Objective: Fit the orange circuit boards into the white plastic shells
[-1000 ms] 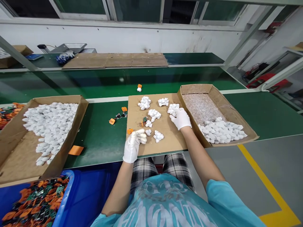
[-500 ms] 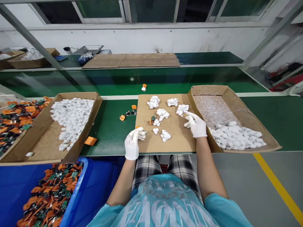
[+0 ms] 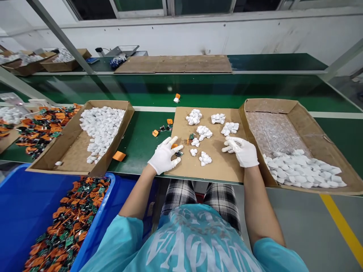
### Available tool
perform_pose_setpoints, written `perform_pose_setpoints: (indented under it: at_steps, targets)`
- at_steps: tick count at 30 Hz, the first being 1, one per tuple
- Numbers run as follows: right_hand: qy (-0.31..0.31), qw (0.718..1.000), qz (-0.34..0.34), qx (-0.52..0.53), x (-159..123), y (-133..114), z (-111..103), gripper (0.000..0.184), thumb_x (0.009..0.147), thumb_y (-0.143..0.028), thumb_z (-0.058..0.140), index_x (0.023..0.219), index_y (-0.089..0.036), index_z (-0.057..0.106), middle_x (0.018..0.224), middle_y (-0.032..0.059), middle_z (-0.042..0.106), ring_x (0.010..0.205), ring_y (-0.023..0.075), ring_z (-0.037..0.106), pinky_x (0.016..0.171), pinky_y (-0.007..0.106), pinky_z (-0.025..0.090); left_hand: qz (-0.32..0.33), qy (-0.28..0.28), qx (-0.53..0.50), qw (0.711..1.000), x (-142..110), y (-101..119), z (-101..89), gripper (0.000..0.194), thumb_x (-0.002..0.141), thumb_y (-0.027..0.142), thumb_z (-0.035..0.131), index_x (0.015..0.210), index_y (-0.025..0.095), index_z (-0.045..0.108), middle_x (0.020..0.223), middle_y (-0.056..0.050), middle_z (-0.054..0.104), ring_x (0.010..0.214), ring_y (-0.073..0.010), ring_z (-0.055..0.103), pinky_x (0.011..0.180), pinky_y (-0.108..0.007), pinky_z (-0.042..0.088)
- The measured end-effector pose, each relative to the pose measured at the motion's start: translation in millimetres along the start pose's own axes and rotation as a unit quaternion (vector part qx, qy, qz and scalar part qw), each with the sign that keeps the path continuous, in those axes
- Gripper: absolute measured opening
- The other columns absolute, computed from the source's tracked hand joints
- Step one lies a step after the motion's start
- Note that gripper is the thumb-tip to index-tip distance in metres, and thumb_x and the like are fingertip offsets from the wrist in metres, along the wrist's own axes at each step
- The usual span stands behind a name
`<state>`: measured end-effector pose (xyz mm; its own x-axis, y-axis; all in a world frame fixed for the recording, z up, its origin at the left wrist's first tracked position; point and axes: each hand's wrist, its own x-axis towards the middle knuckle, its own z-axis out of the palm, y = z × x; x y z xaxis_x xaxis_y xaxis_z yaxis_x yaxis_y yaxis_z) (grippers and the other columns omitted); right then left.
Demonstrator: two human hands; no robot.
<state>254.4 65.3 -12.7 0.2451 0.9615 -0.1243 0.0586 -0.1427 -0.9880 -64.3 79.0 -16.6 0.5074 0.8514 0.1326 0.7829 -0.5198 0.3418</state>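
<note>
Both my hands wear white gloves. My left hand [image 3: 165, 156] lies on the left edge of a flat cardboard sheet [image 3: 215, 166], fingers spread, beside a small green and orange part [image 3: 178, 152]. My right hand [image 3: 242, 150] rests on the sheet's right side with its fingers curled loosely; I cannot make out anything in them. Several small heaps of white plastic pieces [image 3: 203, 131] lie on the sheet between and beyond my hands.
A cardboard box [image 3: 317, 130] holding white pieces stands at the right, another [image 3: 70, 134] at the left. A blue bin [image 3: 25, 204] with orange and green parts sits at the lower left. Loose orange parts [image 3: 162, 130] lie on the green belt [image 3: 141, 143].
My left hand has opened from a closed grip and spread its fingers on the sheet. My right hand drew back slightly from the white heaps. The view shifted left.
</note>
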Motion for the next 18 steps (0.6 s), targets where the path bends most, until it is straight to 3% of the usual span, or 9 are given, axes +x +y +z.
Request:
perform_pose_setpoints:
  at_steps: [4, 7, 10, 13, 15, 18]
  targets:
    - [0.004, 1.000, -0.017, -0.008, 4.1, 3.2, 0.6, 0.042, 0.063, -0.048, 0.076, 0.087, -0.016, 0.066, 0.072, 0.0038, 0.067, 0.056, 0.0177, 0.069, 0.053, 0.028, 0.055, 0.023, -0.010, -0.069, 0.997, 9.9, -7.5, -6.2, 0.039, 0.066, 0.028, 0.073, 0.105, 0.025, 0.073, 0.135, -0.011, 0.056, 0.127, -0.0390, 0.046, 0.107, -0.056, 0.036]
    - [0.021, 0.998, -0.056, 0.031, 5.1, 2.6, 1.6, 0.049, 0.059, -0.043, 0.079, 0.098, -0.020, 0.062, 0.076, -0.0001, 0.067, 0.059, 0.0165, 0.069, 0.064, 0.033, 0.059, 0.010, 0.058, -0.136, 0.989, 9.6, -3.9, -3.4, 0.028, 0.058, 0.026, 0.079, 0.085, 0.022, 0.072, 0.114, -0.011, 0.067, 0.116, -0.0344, 0.055, 0.104, -0.050, 0.040]
    - [0.007, 0.992, -0.111, 0.060, -8.3, -0.4, 10.8, 0.047, 0.063, -0.041, 0.079, 0.101, -0.022, 0.059, 0.084, 0.0001, 0.069, 0.070, 0.0178, 0.072, 0.076, 0.037, 0.060, -0.057, 0.134, -0.196, 0.970, 4.5, 15.5, 5.8, 0.025, 0.060, 0.032, 0.080, 0.078, 0.021, 0.066, 0.093, -0.009, 0.070, 0.095, -0.0283, 0.064, 0.088, -0.040, 0.049]
    - [-0.056, 0.980, -0.190, -0.004, -38.1, -2.9, 33.5, 0.024, 0.082, -0.039, 0.065, 0.099, -0.022, 0.064, 0.093, 0.0049, 0.072, 0.083, 0.0202, 0.072, 0.078, 0.038, 0.060, -0.144, 0.150, -0.258, 0.943, 0.5, 45.0, 16.7, 0.023, 0.064, 0.035, 0.078, 0.076, 0.023, 0.062, 0.073, -0.004, 0.068, 0.071, -0.0229, 0.065, 0.068, -0.032, 0.048]
    - [-0.083, 0.955, -0.271, -0.087, -58.4, -2.4, 51.7, 0.016, 0.088, -0.032, 0.060, 0.098, -0.023, 0.068, 0.098, 0.0061, 0.073, 0.088, 0.0204, 0.072, 0.080, 0.037, 0.060, -0.183, 0.147, -0.302, 0.924, -0.3, 63.8, 22.5, 0.025, 0.062, 0.033, 0.078, 0.076, 0.023, 0.060, 0.067, -0.001, 0.066, 0.064, -0.0213, 0.064, 0.062, -0.029, 0.045]
    - [-0.062, 0.895, -0.400, -0.188, -74.4, 2.9, 70.7, 0.014, 0.087, -0.026, 0.061, 0.097, -0.025, 0.071, 0.105, 0.0070, 0.073, 0.098, 0.0213, 0.069, 0.086, 0.037, 0.058, -0.212, 0.131, -0.376, 0.892, -0.9, 82.3, 28.8, 0.030, 0.057, 0.021, 0.079, 0.080, 0.023, 0.059, 0.068, 0.001, 0.066, 0.065, -0.0199, 0.064, 0.065, -0.028, 0.045]
